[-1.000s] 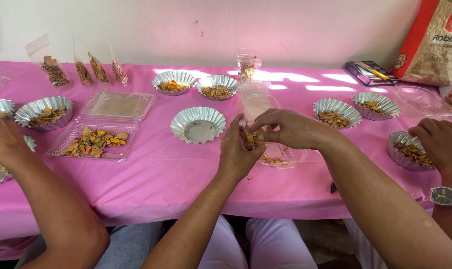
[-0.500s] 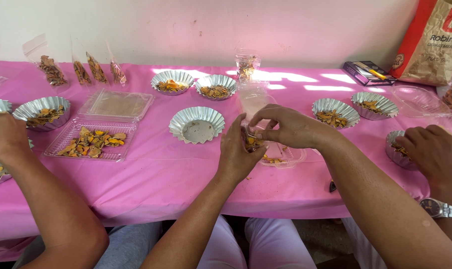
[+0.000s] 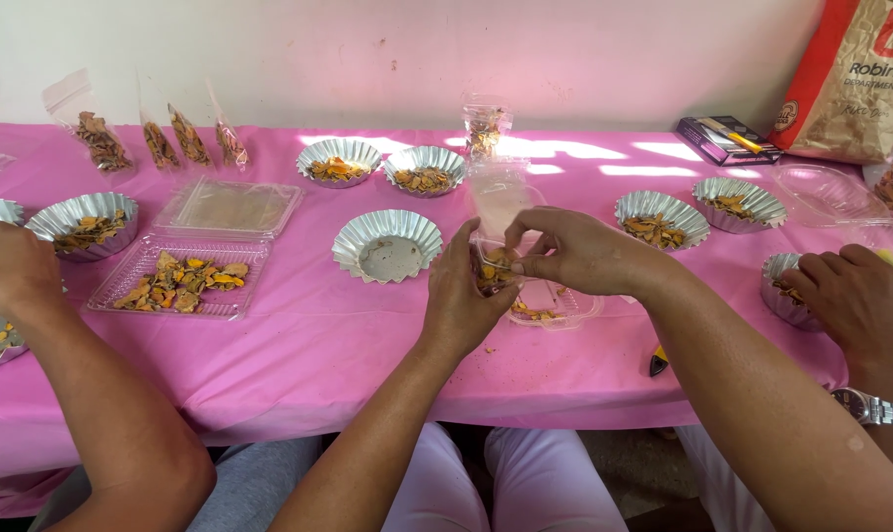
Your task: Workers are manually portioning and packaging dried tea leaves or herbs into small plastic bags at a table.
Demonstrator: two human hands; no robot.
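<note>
Hands were closed together on a small clear bag (image 3: pixel 496 232) of orange-brown chips: left hand (image 3: pixel 463 296) cupped beneath, right hand (image 3: pixel 574 251) pinching it, above a clear tray (image 3: pixel 555 307) beside an emptied foil cup (image 3: pixel 388 246).

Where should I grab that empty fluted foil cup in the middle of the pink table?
Pinch the empty foil cup by its flared rim on the near edge, coming from above. It sits upright, and the left hand is just to its right.
</note>
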